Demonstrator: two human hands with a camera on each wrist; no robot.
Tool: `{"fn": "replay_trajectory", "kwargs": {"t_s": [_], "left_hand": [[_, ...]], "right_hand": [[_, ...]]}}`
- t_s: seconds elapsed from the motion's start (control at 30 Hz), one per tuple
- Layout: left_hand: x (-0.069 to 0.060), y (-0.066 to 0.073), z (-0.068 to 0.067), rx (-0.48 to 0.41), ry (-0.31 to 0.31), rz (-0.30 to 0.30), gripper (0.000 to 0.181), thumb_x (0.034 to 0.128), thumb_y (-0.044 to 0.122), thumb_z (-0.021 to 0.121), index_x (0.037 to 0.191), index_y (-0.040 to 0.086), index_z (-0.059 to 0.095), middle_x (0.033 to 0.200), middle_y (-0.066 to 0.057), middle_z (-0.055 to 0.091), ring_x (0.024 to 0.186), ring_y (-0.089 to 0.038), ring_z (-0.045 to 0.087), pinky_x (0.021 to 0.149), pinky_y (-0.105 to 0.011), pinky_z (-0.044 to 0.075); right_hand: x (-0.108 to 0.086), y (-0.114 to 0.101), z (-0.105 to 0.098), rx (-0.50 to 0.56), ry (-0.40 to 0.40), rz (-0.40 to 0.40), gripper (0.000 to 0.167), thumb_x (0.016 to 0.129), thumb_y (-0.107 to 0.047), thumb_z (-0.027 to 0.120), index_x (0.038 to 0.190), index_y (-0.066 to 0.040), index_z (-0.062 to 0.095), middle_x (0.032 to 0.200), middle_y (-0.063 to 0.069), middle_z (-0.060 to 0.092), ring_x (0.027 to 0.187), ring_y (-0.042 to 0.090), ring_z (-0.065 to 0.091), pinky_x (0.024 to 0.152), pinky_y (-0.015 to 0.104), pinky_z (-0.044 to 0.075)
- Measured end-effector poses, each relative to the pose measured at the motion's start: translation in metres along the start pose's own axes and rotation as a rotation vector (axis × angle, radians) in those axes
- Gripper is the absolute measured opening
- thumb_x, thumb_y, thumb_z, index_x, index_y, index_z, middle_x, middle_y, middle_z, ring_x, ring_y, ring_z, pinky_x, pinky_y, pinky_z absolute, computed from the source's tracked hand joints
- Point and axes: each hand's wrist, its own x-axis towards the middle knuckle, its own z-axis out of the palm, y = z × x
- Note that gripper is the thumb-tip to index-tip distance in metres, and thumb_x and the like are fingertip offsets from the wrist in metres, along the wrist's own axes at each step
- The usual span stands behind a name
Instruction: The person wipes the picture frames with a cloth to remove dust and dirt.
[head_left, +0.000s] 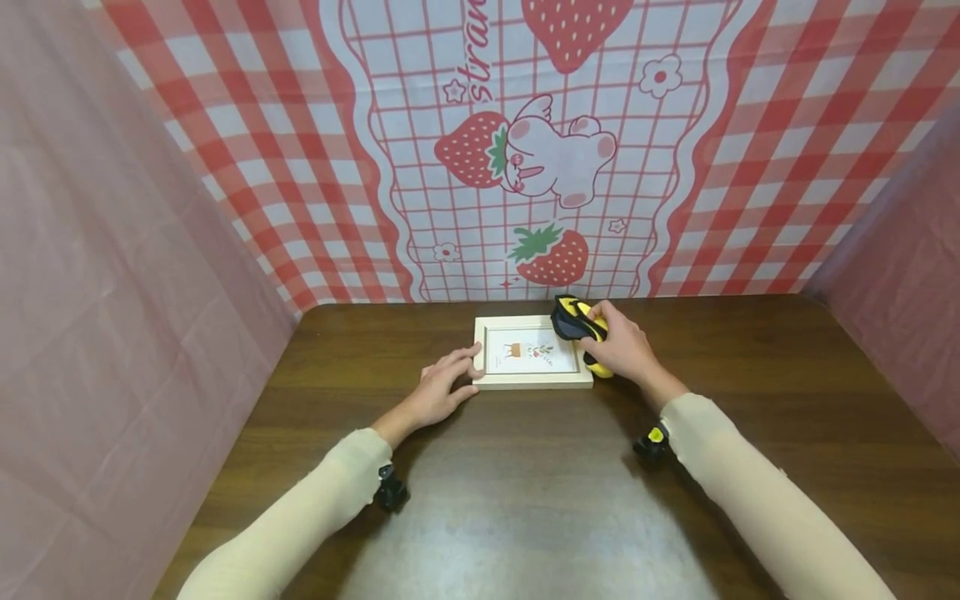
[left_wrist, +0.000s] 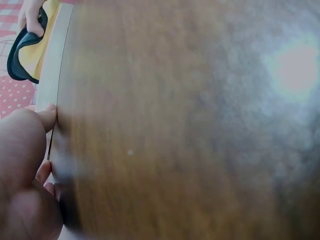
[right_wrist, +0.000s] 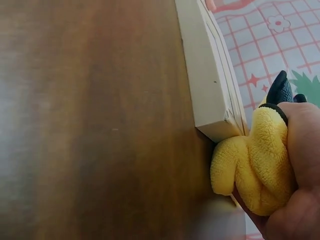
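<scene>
A cream picture frame (head_left: 534, 386) lies flat near the table's back edge, with a small plant print (head_left: 528, 352) inside. My left hand (head_left: 438, 392) holds the frame's left end, fingertips on its side and thumb at the near corner; in the left wrist view the thumb (left_wrist: 47, 117) touches the near edge. In my right hand (head_left: 626, 346) is a bunched yellow cloth (right_wrist: 255, 165) with a dark grey side and black trim. The cloth (head_left: 573, 318) lies over the frame's right end, part of it hanging past the near right corner. The hand hides some of it.
The brown wooden table (head_left: 480, 500) stretches toward me, with a bright glare on its near part. A red and white strawberry-print curtain (head_left: 420, 167) hangs directly behind it. Pink drapes (head_left: 112, 292) flank both sides.
</scene>
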Motion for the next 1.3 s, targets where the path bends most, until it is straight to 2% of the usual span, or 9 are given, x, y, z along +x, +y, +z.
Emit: {"fn": "replay_trajectory", "kwargs": {"t_s": [0.2, 0.27, 0.47, 0.67, 0.87, 1.07, 1.3], "left_hand": [[0.001, -0.001, 0.001, -0.004, 0.016, 0.01, 0.013, 0.1066, 0.012, 0.074, 0.119, 0.008, 0.073, 0.179, -0.016, 0.046, 0.163, -0.048, 0.047, 0.119, -0.077, 0.038], [0.0, -0.001, 0.002, -0.011, 0.021, 0.014, 0.014, 0.1062, 0.012, 0.074, 0.119, 0.008, 0.073, 0.179, -0.017, 0.046, 0.162, -0.049, 0.047, 0.118, -0.077, 0.037], [0.0, -0.002, 0.003, -0.009, 0.028, 0.022, 0.014, 0.1061, 0.013, 0.074, 0.119, 0.008, 0.073, 0.179, -0.017, 0.047, 0.16, -0.05, 0.048, 0.117, -0.077, 0.038], [0.001, -0.001, 0.002, -0.001, 0.0, 0.001, 0.014, 0.1076, 0.013, 0.073, 0.121, 0.007, 0.072, 0.181, -0.015, 0.044, 0.162, -0.048, 0.047, 0.12, -0.077, 0.037], [0.0, -0.003, 0.001, 0.0, -0.003, -0.002, 0.014, 0.1079, 0.014, 0.073, 0.12, 0.008, 0.072, 0.181, -0.015, 0.044, 0.162, -0.048, 0.047, 0.12, -0.076, 0.037], [-0.001, -0.001, 0.0, -0.019, -0.007, -0.013, 0.016, 0.1075, 0.013, 0.073, 0.122, 0.007, 0.073, 0.182, -0.014, 0.042, 0.164, -0.048, 0.045, 0.122, -0.077, 0.035], [0.0, -0.001, 0.0, -0.013, -0.016, -0.014, 0.014, 0.1087, 0.013, 0.072, 0.121, 0.007, 0.072, 0.182, -0.015, 0.041, 0.165, -0.048, 0.045, 0.122, -0.078, 0.035]], "right_hand": [[-0.001, 0.021, 0.01, 0.009, 0.058, -0.066, 0.04, 0.088, -0.026, 0.079, 0.121, -0.017, 0.059, 0.126, 0.022, 0.071, 0.1, 0.04, 0.065, 0.079, 0.048, 0.052], [-0.007, 0.017, 0.009, 0.011, 0.052, -0.07, 0.04, 0.088, -0.025, 0.079, 0.121, -0.016, 0.059, 0.128, 0.022, 0.071, 0.1, 0.039, 0.065, 0.079, 0.047, 0.052], [-0.035, -0.01, -0.001, -0.022, 0.026, -0.064, 0.04, 0.091, -0.02, 0.077, 0.125, -0.009, 0.057, 0.135, 0.027, 0.069, 0.11, 0.044, 0.066, 0.09, 0.055, 0.054], [-0.05, -0.014, 0.0, -0.068, 0.024, -0.057, 0.041, 0.094, -0.019, 0.079, 0.127, -0.008, 0.057, 0.135, 0.024, 0.069, 0.109, 0.04, 0.068, 0.089, 0.052, 0.055], [-0.055, -0.018, 0.001, -0.072, 0.042, -0.052, 0.041, 0.093, -0.02, 0.079, 0.126, -0.01, 0.058, 0.135, 0.023, 0.07, 0.108, 0.041, 0.068, 0.087, 0.054, 0.054], [-0.055, -0.022, 0.004, -0.09, 0.063, -0.019, 0.042, 0.092, -0.023, 0.078, 0.127, -0.012, 0.059, 0.135, 0.021, 0.07, 0.107, 0.043, 0.07, 0.08, 0.05, 0.051], [-0.053, -0.022, 0.005, -0.079, 0.073, -0.011, 0.041, 0.091, -0.023, 0.078, 0.126, -0.011, 0.059, 0.134, 0.022, 0.07, 0.108, 0.044, 0.069, 0.082, 0.053, 0.052]]}}
